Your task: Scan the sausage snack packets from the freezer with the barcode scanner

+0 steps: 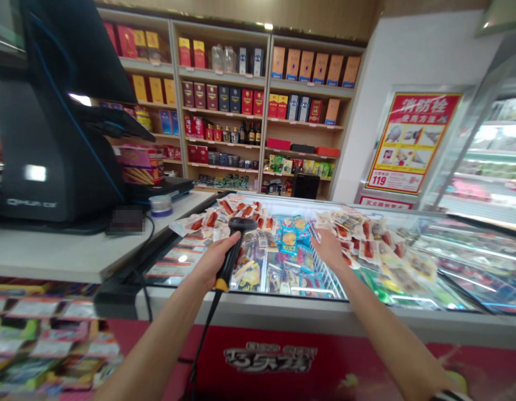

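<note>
My left hand (216, 257) is closed around the dark handle of a barcode scanner (229, 262); its cable hangs down in front of the freezer. The scanner's head points away from me, over the glass top. My right hand (328, 249) is at the left side of a pile of sausage packs (369, 245) lying on the glass. Its thumb is apart from the fingers and I see nothing in it; the fingertips are blurred. A second heap of sausage packs (241, 210) lies beyond the scanner. Blue snack bags (289, 239) show inside the freezer between my hands.
On the left, a counter (66, 256) carries a black checkout terminal (53, 139) and a small round tub (161, 206). The chest freezer's front edge (258, 303) runs across before me. Behind it stand shelves (224, 75) of boxed goods; a red poster (414, 142) hangs at right.
</note>
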Tool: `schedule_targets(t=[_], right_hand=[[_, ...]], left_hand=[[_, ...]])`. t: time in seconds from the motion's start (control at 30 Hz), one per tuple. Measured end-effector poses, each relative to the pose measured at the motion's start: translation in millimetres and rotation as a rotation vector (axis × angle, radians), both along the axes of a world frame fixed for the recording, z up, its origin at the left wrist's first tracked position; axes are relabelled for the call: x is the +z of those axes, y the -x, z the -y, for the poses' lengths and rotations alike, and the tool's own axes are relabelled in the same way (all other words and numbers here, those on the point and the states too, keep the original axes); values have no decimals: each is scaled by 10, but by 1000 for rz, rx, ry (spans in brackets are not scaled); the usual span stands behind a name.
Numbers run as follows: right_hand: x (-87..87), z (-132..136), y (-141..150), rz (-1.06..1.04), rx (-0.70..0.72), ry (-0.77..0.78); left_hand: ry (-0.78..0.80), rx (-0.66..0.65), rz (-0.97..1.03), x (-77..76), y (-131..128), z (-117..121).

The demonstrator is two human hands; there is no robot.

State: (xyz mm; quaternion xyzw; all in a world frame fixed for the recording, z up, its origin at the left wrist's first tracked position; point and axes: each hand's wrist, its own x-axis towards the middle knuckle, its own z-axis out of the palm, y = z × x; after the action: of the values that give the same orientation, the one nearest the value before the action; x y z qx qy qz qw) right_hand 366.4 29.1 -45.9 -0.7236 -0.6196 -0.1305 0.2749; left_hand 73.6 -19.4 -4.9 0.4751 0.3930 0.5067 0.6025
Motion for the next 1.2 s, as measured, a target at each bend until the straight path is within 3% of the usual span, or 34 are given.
schedule_targets(t=[0.1,0.23,0.37,0.5,0.77,0.93,1.2], right_hand=[[16,282,-490,74,-208,175],[-113,421,-650,144,-245,316],[-224,368,-462,119,-91,246],[-216,276,-189,46,67,132],[-169,-104,365,-154,194,-116],[-241,-225,387,-205,243,-171],[-219,-162,401,-162,263,-186]], left_hand=[[3,-33,-7,-17,-104,-2],[-15,-58,-22,-22,-226,17],[-6,-41,-40,4,-274,64],[-23,-47,-48,27,-285,99],[-62,-102,-45,59,-325,180],[-69,-132,-48,88,-305,207],[-83,-187,-72,76,-328,196]])
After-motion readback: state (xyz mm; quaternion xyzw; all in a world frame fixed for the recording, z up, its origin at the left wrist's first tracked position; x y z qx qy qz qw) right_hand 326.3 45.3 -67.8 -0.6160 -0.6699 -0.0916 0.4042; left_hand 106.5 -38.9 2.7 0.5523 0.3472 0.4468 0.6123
